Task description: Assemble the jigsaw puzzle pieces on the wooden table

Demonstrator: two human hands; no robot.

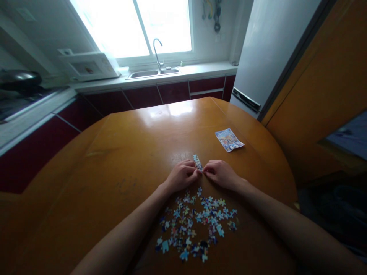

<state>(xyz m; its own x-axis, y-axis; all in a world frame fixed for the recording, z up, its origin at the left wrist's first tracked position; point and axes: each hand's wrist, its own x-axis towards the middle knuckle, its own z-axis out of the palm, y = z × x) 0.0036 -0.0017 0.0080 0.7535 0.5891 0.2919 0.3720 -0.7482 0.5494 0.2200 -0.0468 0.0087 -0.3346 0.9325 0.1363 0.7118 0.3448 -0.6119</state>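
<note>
A short strip of joined jigsaw pieces (197, 162) lies on the round orange-brown table (123, 152), just beyond my hands. My left hand (181, 176) is curled, its fingertips pinching the strip's near end from the left. From the right, my right hand (220, 174) is also curled, its fingertips meeting the same end. Both hands rest on the tabletop, nearly touching each other. Closer to me, between my forearms, several loose colourful puzzle pieces (195, 225) are scattered.
A small picture card (229, 139) lies on the table to the far right. Behind the table run a counter with a sink and tap (156, 70), a white microwave (90, 67) and a pan (20, 80) at left. A white fridge (266, 57) stands at right.
</note>
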